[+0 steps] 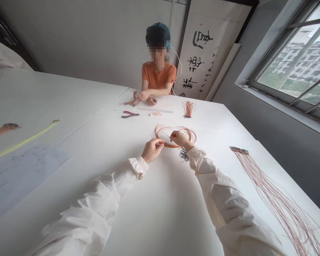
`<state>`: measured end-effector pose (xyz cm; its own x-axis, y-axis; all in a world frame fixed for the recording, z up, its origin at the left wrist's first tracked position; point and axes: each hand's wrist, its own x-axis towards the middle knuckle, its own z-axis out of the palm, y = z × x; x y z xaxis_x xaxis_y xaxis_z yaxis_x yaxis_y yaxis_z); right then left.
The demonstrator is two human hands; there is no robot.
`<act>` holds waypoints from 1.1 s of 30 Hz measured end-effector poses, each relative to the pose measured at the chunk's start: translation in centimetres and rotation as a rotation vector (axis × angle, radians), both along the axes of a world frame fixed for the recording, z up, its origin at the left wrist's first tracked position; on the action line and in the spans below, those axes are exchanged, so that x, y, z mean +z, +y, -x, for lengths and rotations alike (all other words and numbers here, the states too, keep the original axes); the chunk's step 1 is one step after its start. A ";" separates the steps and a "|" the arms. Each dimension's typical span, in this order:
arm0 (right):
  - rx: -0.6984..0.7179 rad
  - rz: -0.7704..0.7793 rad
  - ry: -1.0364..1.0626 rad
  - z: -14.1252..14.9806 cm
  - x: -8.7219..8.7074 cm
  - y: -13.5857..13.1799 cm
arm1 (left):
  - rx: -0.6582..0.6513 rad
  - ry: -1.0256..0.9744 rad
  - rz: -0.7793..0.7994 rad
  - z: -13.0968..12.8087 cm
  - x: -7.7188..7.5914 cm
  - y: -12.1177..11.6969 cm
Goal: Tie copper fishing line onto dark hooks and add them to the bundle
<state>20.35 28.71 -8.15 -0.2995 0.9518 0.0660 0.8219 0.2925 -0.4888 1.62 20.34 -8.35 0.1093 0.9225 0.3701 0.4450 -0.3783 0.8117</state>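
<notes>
A loose coil of thin orange wire (193, 134) lies on the white table in front of me. My left hand (152, 150) is at the coil's near left edge, thumb and fingers pinched together. What sits between those fingertips is too small to make out. Over the middle of the coil, my right hand (180, 138) is closed in a pinch, and a fine strand of wire runs from its fingertips. Just below the right wrist lies a small heap of dark metal pieces (184, 154).
Across the table a person in orange handles copper-coloured wires (133, 99). Near them lie red-handled pliers (130, 114), a clear ruler (155, 110) and a wire bundle (188, 109). Long wires with dark ends (258, 181) lie at right; a yellow strand (24, 143) and plastic sheet (29, 174) at left.
</notes>
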 end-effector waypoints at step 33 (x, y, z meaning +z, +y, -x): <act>-0.001 0.104 0.559 -12.4 4.8 -9.1 | 0.191 0.144 -0.350 6.5 5.3 6.9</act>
<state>32.72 19.61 -3.32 -0.2450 0.9621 0.1200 0.4301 0.2188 -0.8759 -4.92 27.28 -3.04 0.0220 0.7527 0.6580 0.6332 -0.5198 0.5735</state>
